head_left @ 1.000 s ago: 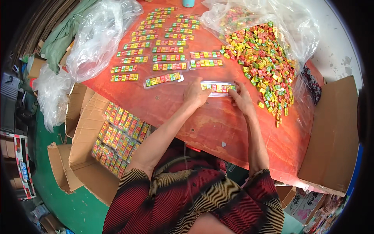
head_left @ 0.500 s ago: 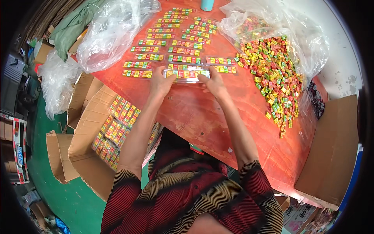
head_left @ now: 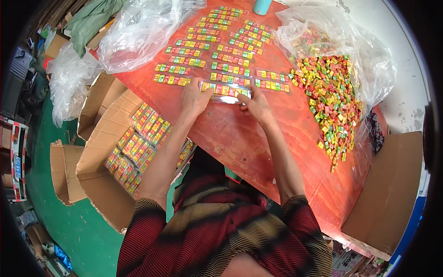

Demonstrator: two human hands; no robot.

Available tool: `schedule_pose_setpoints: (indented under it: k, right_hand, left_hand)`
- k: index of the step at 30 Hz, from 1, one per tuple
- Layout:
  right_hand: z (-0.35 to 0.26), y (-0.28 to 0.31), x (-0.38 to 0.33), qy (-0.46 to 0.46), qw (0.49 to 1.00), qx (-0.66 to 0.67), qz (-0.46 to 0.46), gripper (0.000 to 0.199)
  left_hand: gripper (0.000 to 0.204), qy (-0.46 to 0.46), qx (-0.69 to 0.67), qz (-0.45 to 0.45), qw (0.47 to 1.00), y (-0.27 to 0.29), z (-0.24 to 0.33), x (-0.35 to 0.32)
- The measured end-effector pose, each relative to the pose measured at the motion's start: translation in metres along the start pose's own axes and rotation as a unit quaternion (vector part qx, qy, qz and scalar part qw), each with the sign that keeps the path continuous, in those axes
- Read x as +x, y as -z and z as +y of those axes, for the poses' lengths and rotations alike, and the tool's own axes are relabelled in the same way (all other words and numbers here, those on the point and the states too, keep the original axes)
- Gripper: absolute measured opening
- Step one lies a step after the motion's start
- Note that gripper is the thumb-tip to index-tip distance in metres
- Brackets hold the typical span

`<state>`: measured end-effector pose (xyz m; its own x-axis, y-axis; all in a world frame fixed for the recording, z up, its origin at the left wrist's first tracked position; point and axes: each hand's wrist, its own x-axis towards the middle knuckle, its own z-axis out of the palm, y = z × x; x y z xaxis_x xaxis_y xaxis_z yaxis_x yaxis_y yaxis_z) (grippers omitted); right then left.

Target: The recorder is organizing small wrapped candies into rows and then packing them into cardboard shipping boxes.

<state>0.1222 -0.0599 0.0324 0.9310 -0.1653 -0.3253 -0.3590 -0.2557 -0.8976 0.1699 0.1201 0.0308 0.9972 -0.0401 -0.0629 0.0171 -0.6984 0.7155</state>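
Both forearms stretched forward from the lower edge, converging. Left hand (head_left: pixel 195 98) and right hand (head_left: pixel 255 104) palm down, near each other, fingers (head_left: pixel 245 93) curled in a pinch.

candy strip (head_left: pixel 225 89) | carried from beside loose pile | now apparently joins rows

The desk (head_left: pixel 240 138) is orange-red. The clear strip (head_left: pixel 225 90) shows red, yellow and green squares, as do the laid-out rows (head_left: pixel 217 51) and the loose candy heap (head_left: pixel 332 101). The cardboard box (head_left: pixel 99 152) is brown, the floor (head_left: pixel 78 231) green, the cup (head_left: pixel 262 6) teal. The sleeves (head_left: pixel 221 240) are striped red, olive and black.
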Motion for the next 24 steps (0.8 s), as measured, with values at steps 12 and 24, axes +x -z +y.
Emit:
schedule_pose_setpoints:
  k: [12, 24]
  right_hand:
    - [-0.008, 0.023, -0.021, 0.202, 0.915, -0.325, -0.125, 0.053]
    - [-0.021, 0.009, -0.024, 0.054, 0.929, -0.28, -0.234, 0.05]
  left_hand:
    - [0.062, -0.084, -0.016, 0.061, 0.994, -0.024, 0.004, -0.02]
    - [0.082, 0.045, -0.205, 0.108, 0.972, -0.033, 0.019, -0.076]
